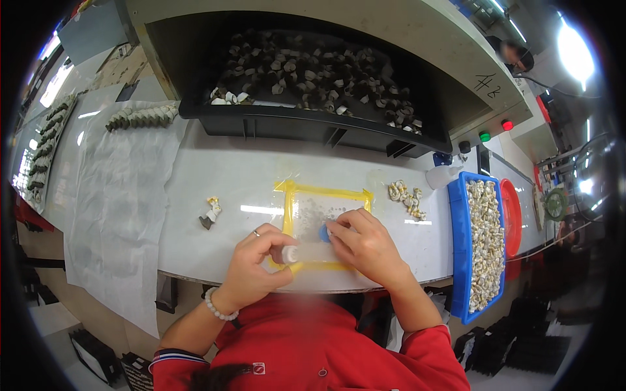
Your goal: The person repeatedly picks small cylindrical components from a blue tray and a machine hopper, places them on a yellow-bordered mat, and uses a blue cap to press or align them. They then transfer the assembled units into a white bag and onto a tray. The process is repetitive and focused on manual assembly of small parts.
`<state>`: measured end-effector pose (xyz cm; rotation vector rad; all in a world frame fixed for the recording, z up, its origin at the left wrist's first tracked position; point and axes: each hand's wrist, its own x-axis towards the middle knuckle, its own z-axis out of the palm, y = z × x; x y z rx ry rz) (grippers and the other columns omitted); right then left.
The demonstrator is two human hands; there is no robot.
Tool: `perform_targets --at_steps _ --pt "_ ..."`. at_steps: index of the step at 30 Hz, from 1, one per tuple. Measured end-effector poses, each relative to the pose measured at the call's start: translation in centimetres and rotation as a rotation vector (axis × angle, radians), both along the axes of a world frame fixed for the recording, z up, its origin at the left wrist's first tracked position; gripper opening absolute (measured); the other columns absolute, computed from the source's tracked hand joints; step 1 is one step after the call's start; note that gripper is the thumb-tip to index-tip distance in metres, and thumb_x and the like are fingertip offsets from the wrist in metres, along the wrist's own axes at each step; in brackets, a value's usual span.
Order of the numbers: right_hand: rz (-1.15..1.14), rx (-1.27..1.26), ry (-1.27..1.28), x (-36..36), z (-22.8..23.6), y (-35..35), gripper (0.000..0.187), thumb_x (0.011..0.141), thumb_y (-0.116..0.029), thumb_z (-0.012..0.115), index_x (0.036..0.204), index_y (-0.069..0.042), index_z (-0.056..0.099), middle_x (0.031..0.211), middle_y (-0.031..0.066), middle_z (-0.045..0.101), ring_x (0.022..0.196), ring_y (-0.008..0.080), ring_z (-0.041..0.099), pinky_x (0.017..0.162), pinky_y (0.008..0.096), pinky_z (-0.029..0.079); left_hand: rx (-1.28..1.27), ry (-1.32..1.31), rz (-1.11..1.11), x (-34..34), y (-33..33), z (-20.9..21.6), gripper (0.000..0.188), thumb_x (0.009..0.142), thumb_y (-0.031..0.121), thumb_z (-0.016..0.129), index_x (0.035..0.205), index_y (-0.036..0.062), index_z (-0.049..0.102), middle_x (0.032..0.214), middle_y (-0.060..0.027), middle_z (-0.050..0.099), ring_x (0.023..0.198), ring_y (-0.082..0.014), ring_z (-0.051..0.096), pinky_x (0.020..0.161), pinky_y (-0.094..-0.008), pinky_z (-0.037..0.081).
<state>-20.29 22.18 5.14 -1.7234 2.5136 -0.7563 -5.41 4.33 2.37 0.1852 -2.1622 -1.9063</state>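
My left hand [257, 260] is closed round a small white cylindrical piece [289, 254]; whether it is a bottle or a cap I cannot tell. With its fingers pressed together, my right hand [365, 244] pinches a small round blue piece [323, 232]. Both hands are over a work patch edged with yellow tape [329, 191], whose surface carries grey spots. To the left lies a small figurine [214, 210] in white and gold with a dark base. Right of the patch sits a loose cluster of small white-and-gold pieces [407, 197].
A large black bin [293, 120] of white and dark pieces stands at the back beneath a cabinet. On the right are a blue tray [462, 254] full of white-gold pieces, a red basin [512, 218] and a white squeeze bottle [440, 176]. Rowed pieces [142, 117] lie on white sheeting [120, 202] at left.
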Motion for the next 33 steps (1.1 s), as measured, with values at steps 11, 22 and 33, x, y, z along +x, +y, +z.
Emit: perform_targets --at_steps 11,22,33 --pt "-0.162 -0.333 -0.678 2.6 -1.4 1.5 0.024 0.084 -0.003 0.065 0.107 0.003 0.066 0.097 0.0126 0.061 0.089 0.0217 0.059 0.08 0.0294 0.046 -0.137 0.016 -0.065 0.0 2.1 -0.6 0.039 0.078 -0.005 0.065 0.116 -0.001 0.061 0.101 -0.0101 0.061 0.086 -0.0175 0.063 0.072 -0.0276 0.052" --pt "-0.031 -0.264 -0.554 3.6 -0.2 0.8 0.025 0.083 -0.004 0.067 0.108 0.002 0.067 0.097 0.0124 0.063 0.086 0.021 0.061 0.073 0.028 0.048 -0.123 0.078 -0.022 0.2 2.2 -1.2 0.04 0.076 -0.009 0.063 0.115 -0.0006 0.062 0.099 -0.0113 0.062 0.075 -0.0143 0.063 0.065 -0.0243 0.051" --pt "-0.074 -0.23 -0.583 4.4 -0.7 0.4 0.025 0.08 0.001 0.069 0.105 0.001 0.07 0.093 0.0107 0.064 0.081 0.0185 0.062 0.069 0.0259 0.049 -0.188 0.128 0.026 0.5 2.4 -1.6 0.038 0.076 -0.009 0.065 0.113 -0.0027 0.063 0.094 -0.0115 0.064 0.073 -0.0147 0.064 0.062 -0.0236 0.052"
